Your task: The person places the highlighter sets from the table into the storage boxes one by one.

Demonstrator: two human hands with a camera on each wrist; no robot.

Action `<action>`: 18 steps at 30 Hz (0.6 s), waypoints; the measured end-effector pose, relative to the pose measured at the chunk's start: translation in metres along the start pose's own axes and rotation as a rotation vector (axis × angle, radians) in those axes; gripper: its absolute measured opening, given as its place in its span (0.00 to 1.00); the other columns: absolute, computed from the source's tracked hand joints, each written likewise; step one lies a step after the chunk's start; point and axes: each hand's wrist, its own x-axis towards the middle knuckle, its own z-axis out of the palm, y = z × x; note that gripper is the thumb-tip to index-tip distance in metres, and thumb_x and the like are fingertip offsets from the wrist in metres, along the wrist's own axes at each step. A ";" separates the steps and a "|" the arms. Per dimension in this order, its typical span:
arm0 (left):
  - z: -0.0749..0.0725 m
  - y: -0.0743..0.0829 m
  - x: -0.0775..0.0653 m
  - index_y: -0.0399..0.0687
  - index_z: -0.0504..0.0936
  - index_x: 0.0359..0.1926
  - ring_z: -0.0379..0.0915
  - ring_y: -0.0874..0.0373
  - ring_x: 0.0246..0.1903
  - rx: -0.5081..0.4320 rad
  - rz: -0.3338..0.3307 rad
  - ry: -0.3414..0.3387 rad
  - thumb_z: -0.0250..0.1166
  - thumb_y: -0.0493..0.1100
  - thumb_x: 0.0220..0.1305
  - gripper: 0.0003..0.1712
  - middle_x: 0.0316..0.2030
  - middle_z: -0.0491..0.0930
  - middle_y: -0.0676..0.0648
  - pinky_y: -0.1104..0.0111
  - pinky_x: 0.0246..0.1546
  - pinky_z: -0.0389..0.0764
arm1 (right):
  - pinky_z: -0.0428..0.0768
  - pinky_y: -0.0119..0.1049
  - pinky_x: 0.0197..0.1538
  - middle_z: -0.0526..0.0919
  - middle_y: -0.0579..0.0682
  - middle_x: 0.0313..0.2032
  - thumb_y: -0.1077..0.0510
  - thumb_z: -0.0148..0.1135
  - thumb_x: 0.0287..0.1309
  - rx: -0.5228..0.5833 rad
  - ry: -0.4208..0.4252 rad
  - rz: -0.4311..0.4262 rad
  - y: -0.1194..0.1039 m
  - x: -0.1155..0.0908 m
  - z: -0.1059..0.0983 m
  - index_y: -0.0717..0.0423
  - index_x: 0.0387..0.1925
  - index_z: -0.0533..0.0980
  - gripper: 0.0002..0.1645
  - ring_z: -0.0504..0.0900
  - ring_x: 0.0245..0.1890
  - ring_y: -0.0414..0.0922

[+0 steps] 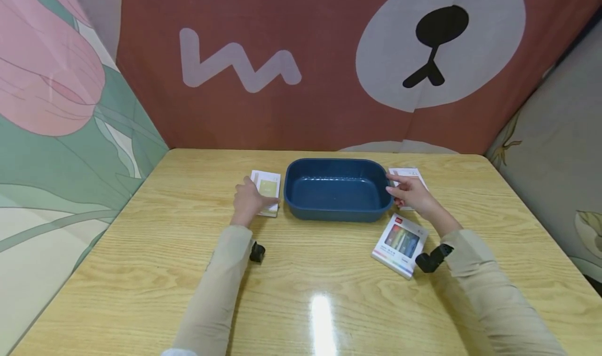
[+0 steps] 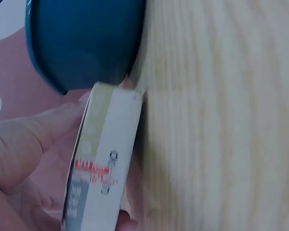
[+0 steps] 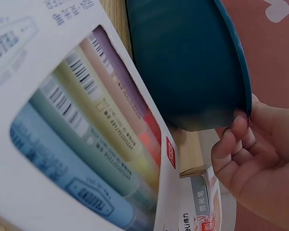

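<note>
A dark blue plastic basin (image 1: pixel 338 215) stands on the table between both hands. At its left, my left hand (image 1: pixel 246 202) holds a flat white box with a yellow-green panel (image 1: pixel 268 188); in the left wrist view the thumb lies along one face of this box (image 2: pixel 108 154) and a fingertip shows at the other. My right hand (image 1: pixel 414 195) is at the basin's right end, fingers curled at the rim (image 3: pixel 245 82) and pinching it. Below that hand lies a white box of highlighters (image 1: pixel 400 245), pens showing through its window.
Another white box (image 1: pixel 406 173) lies right of the basin, partly under the right hand. The wooden table (image 1: pixel 291 283) ends at a brown printed backdrop (image 1: pixel 263 121). Black wrist cameras (image 1: pixel 257 252) sit on both sleeves.
</note>
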 end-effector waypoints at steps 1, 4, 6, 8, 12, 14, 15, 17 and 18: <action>-0.001 -0.002 0.000 0.29 0.55 0.58 0.66 0.38 0.44 -0.018 0.009 -0.003 0.74 0.56 0.37 0.55 0.46 0.64 0.29 0.53 0.42 0.71 | 0.72 0.33 0.26 0.68 0.51 0.21 0.60 0.49 0.63 0.000 -0.001 0.000 0.000 0.000 0.000 0.65 0.64 0.56 0.30 0.69 0.21 0.45; -0.006 -0.007 0.002 0.26 0.59 0.55 0.68 0.41 0.42 -0.077 0.039 -0.039 0.72 0.53 0.41 0.49 0.43 0.69 0.30 0.56 0.42 0.72 | 0.72 0.33 0.27 0.69 0.51 0.21 0.60 0.49 0.63 0.003 0.000 -0.002 0.000 0.000 0.000 0.65 0.64 0.56 0.30 0.70 0.21 0.45; -0.011 -0.011 0.004 0.25 0.60 0.56 0.66 0.40 0.47 -0.122 0.050 -0.075 0.70 0.50 0.46 0.46 0.47 0.69 0.29 0.56 0.46 0.70 | 0.72 0.33 0.27 0.69 0.51 0.21 0.60 0.49 0.63 0.005 -0.002 -0.004 0.001 0.000 -0.001 0.65 0.64 0.56 0.30 0.70 0.21 0.45; -0.015 -0.016 0.007 0.24 0.59 0.59 0.63 0.40 0.51 -0.181 0.045 -0.121 0.67 0.46 0.51 0.42 0.52 0.65 0.29 0.55 0.50 0.66 | 0.72 0.33 0.27 0.70 0.50 0.21 0.60 0.49 0.63 0.011 -0.005 -0.002 0.002 0.000 -0.001 0.64 0.64 0.56 0.30 0.70 0.21 0.45; -0.022 -0.025 0.012 0.27 0.56 0.62 0.70 0.48 0.43 -0.355 0.002 -0.219 0.59 0.41 0.60 0.35 0.53 0.65 0.30 0.59 0.45 0.71 | 0.72 0.32 0.26 0.70 0.50 0.21 0.60 0.49 0.63 0.020 -0.005 0.001 0.002 0.000 0.000 0.64 0.64 0.56 0.30 0.70 0.21 0.44; -0.025 -0.030 0.015 0.28 0.55 0.63 0.72 0.56 0.32 -0.472 -0.014 -0.275 0.55 0.37 0.62 0.32 0.48 0.69 0.31 0.64 0.37 0.75 | 0.72 0.32 0.26 0.70 0.50 0.21 0.60 0.49 0.63 0.018 -0.003 0.000 0.002 0.000 0.000 0.64 0.64 0.56 0.30 0.70 0.21 0.44; -0.026 -0.032 0.016 0.29 0.55 0.63 0.72 0.59 0.28 -0.533 -0.028 -0.299 0.54 0.36 0.63 0.31 0.45 0.71 0.32 0.66 0.33 0.75 | 0.72 0.32 0.26 0.70 0.50 0.21 0.60 0.49 0.63 0.017 -0.002 -0.002 0.002 0.000 0.000 0.64 0.64 0.56 0.30 0.70 0.21 0.44; -0.027 -0.036 0.018 0.31 0.55 0.64 0.73 0.60 0.27 -0.631 -0.049 -0.341 0.52 0.34 0.63 0.30 0.43 0.72 0.34 0.67 0.31 0.76 | 0.72 0.32 0.26 0.69 0.50 0.21 0.60 0.49 0.63 0.017 -0.001 -0.002 0.002 0.000 -0.001 0.64 0.64 0.56 0.30 0.70 0.21 0.44; -0.027 -0.038 0.018 0.31 0.54 0.64 0.74 0.60 0.27 -0.664 -0.050 -0.360 0.52 0.34 0.63 0.30 0.43 0.72 0.33 0.67 0.32 0.77 | 0.72 0.32 0.26 0.69 0.50 0.21 0.60 0.49 0.63 0.020 -0.002 -0.001 0.002 0.000 -0.001 0.64 0.64 0.56 0.30 0.70 0.21 0.44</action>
